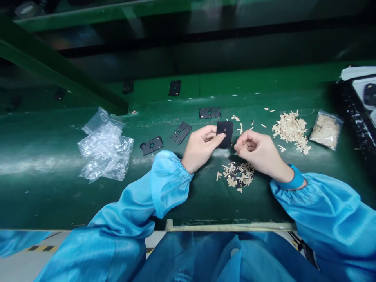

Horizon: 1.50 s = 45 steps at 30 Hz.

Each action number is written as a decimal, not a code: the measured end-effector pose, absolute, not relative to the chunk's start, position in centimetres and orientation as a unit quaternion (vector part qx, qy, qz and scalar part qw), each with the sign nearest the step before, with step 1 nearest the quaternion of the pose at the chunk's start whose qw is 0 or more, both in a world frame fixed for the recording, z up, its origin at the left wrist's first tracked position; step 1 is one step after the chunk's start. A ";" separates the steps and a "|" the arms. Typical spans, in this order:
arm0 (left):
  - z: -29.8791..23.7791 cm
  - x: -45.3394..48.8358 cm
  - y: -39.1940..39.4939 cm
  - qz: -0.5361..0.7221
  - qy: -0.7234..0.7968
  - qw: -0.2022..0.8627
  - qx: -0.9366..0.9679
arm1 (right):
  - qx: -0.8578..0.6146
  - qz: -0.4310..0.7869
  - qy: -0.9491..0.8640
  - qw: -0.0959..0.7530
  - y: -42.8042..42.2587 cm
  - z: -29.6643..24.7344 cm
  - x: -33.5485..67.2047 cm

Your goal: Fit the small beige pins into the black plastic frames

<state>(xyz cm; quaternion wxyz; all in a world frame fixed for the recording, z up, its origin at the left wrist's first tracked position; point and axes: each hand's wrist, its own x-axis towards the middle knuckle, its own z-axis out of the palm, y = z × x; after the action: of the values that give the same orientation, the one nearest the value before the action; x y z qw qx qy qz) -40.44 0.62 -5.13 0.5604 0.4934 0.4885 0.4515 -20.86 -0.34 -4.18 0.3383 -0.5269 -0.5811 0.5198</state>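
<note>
Pinching a matte black rectangular plate (225, 131) at its near edge, the left hand (201, 148) has its fingertips closed on it just ahead of the grip, the plate's long axis pointing away from the person with a slight lean; the half-closed right hand (260, 150) reaches its lower corner, though whether it holds anything is too small to tell. A loosened pinch could drop the plate into the heap of small tan strips (237, 175) just below the grip, scattering them across the green belt (58, 196). Right of the grip lie a larger pile of tan strips (290, 131) and a clear plastic bag of tan strips (326, 130).
</note>
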 end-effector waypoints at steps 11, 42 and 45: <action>-5.0 -39.9 0.3 0.441 0.504 0.592 0.448 | -0.555 0.464 -0.615 0.315 -0.7 -4.0 -21.5; -4.7 -39.8 0.5 0.464 0.464 0.624 0.425 | -0.565 0.510 -0.573 0.302 0.0 -3.4 -21.2; -4.6 -39.8 0.5 0.465 0.463 0.628 0.418 | -0.565 0.514 -0.570 0.301 0.1 -3.5 -21.2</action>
<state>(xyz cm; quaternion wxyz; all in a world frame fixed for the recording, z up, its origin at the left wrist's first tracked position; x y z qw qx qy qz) -39.84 0.53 -4.57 0.6281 0.4182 0.4627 0.4653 -21.15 0.09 -3.47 0.3014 -0.5653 -0.5701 0.5143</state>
